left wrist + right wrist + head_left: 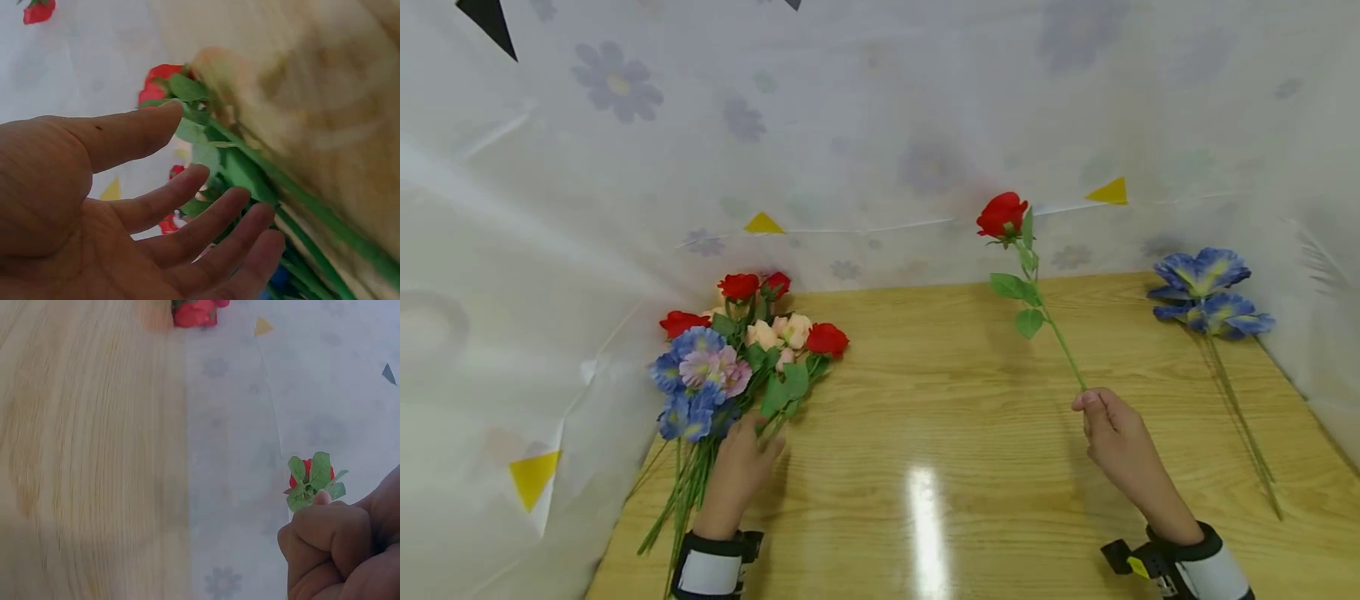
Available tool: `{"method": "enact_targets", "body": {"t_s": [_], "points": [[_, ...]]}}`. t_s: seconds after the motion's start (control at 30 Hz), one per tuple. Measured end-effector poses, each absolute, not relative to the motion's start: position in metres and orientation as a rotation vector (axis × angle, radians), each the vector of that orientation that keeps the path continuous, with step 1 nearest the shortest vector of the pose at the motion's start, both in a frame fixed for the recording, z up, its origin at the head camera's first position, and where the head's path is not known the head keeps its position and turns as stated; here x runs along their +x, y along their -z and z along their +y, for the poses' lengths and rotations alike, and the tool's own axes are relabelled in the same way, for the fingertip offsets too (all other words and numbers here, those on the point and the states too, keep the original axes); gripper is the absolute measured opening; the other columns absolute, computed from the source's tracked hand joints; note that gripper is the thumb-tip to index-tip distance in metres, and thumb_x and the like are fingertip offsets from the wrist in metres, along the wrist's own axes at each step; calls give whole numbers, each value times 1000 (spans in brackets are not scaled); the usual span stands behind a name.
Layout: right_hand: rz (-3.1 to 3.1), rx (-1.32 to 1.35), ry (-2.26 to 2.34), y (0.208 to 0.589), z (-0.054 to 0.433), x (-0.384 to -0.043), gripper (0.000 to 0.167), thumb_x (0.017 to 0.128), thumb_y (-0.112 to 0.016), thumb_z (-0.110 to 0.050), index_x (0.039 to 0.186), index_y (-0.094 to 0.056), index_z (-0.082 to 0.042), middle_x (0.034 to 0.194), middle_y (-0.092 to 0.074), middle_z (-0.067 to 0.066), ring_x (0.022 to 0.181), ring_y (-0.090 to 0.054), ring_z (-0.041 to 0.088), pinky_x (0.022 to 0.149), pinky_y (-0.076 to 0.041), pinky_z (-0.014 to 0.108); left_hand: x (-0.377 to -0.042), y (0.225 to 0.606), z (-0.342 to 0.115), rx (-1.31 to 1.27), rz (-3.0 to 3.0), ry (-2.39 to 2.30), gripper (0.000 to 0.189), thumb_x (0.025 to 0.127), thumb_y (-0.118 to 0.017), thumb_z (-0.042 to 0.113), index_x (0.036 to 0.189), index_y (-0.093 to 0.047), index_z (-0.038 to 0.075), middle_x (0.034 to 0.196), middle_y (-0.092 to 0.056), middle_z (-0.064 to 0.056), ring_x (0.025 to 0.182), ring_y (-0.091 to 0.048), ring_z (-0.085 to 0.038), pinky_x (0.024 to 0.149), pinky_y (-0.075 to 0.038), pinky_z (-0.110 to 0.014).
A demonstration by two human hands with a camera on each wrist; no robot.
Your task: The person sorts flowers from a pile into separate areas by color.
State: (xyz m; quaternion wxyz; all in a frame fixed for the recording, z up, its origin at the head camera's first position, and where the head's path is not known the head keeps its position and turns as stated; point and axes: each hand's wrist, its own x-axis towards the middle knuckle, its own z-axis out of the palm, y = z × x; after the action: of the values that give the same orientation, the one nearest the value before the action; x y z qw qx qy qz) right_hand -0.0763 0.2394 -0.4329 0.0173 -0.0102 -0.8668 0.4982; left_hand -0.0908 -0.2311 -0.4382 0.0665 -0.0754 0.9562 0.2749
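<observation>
A single red rose (pixel 1002 215) with green leaves stands tilted up in the air, its stem end pinched by my right hand (pixel 1120 442). In the right wrist view the fingers (pixel 331 534) are curled, with the rose head (pixel 309 477) beyond them. My left hand (pixel 743 467) lies over the stems of a pile of flowers on the left, its fingers spread and loosely bent in the left wrist view. That pile has red roses (pixel 827 340), peach roses (pixel 763 335), blue flowers (pixel 687 414) and a pink flower (pixel 715 367). Green stems (pixel 312 219) run behind the left fingers.
Two blue flowers (pixel 1213 315) on long stems lie at the right of the wooden table (pixel 917 383). A pale flower-patterned sheet (pixel 880 125) hangs behind and at the sides, with yellow triangles (pixel 1108 192) on it. Each wrist wears a strapped band (pixel 711 571).
</observation>
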Motion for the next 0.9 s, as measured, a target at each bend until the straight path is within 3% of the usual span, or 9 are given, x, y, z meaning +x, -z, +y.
{"method": "enact_targets", "body": {"t_s": [0.23, 0.43, 0.57, 0.67, 0.8, 0.9], "points": [[-2857, -146, -1266, 442, 286, -74, 57, 110, -18, -34, 120, -52, 10, 62, -40, 3, 44, -34, 14, 44, -34, 31, -91, 461, -238, -241, 2951, -720, 43, 93, -68, 15, 128, -58, -7, 112, -62, -26, 98, -62, -40, 79, -51, -53], [-2923, -228, -1159, 452, 316, -71, 58, 109, -14, -31, 120, -51, 13, 68, -44, 7, 51, -37, 16, 49, -33, 30, -92, 468, -239, -262, 2969, -663, 22, 93, -66, 9, 112, -66, -1, 100, -66, -18, 87, -65, -33, 72, -52, -50], [-2937, -248, -1120, 458, 329, -72, 56, 109, -16, -27, 119, -52, 14, 82, -54, 19, 62, -43, 17, 55, -35, 28, -93, 470, -237, -243, 2979, -652, 13, 95, -60, 6, 104, -66, -1, 96, -65, -18, 84, -64, -33, 70, -52, -49], [-2949, -257, -1125, 461, 336, -73, 56, 109, -16, -26, 120, -52, 15, 93, -57, 29, 67, -45, 19, 57, -36, 28, -94, 470, -237, -225, 2978, -699, 16, 100, -53, 8, 105, -65, -3, 96, -63, -20, 85, -62, -33, 69, -51, -48], [-2972, -268, -1155, 464, 341, -75, 56, 109, -14, -25, 122, -50, 16, 110, -53, 42, 70, -47, 22, 58, -37, 28, -95, 469, -237, -240, 2942, -806, 20, 105, -44, 10, 102, -60, -3, 92, -61, -17, 81, -59, -29, 68, -48, -42], [-2985, -278, -1166, 466, 344, -77, 54, 109, -15, -23, 121, -50, 16, 120, -47, 46, 80, -52, 33, 61, -38, 28, -95, 466, -236, -245, 2940, -859, 18, 105, -41, 8, 100, -55, -1, 93, -62, -17, 84, -62, -31, 73, -50, -45]]}}
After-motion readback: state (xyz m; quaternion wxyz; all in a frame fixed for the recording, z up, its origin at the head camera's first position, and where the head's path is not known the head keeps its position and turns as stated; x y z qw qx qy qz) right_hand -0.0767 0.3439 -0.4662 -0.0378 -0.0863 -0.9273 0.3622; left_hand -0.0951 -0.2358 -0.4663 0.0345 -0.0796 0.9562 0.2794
